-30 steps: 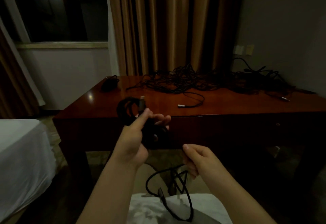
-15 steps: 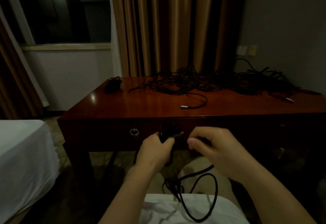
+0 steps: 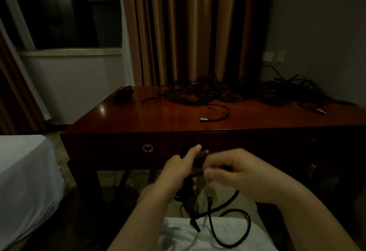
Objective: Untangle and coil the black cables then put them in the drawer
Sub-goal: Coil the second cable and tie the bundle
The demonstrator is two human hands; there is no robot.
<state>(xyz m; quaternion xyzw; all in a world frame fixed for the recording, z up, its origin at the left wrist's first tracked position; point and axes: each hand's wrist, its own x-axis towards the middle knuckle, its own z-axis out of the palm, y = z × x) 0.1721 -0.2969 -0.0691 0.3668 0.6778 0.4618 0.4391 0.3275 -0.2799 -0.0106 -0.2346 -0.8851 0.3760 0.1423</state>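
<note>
My left hand point(image 3: 181, 168) grips a bundle of coiled black cable point(image 3: 188, 188) in front of the desk, thumb up near a metal plug. Just to its right, my right hand point(image 3: 235, 173) pinches the same cable, fingers curled and blurred. The cable's loose end point(image 3: 227, 229) hangs in loops over my lap. A big tangle of black cables point(image 3: 208, 92) lies across the back of the wooden desk point(image 3: 158, 120). The drawer point(image 3: 122, 148) under the desktop is closed and has a ring pull point(image 3: 147, 148).
A small coiled black cable point(image 3: 123, 95) sits at the desk's far left corner. One cable end with a silver plug point(image 3: 204, 119) lies mid-desk. A bed with a white sheet point(image 3: 23, 171) is on the left. Curtains and a wall stand behind the desk.
Both hands came down from above the desk edge to in front of the drawer. My right hand rose from the hanging cable and closed in beside the left.
</note>
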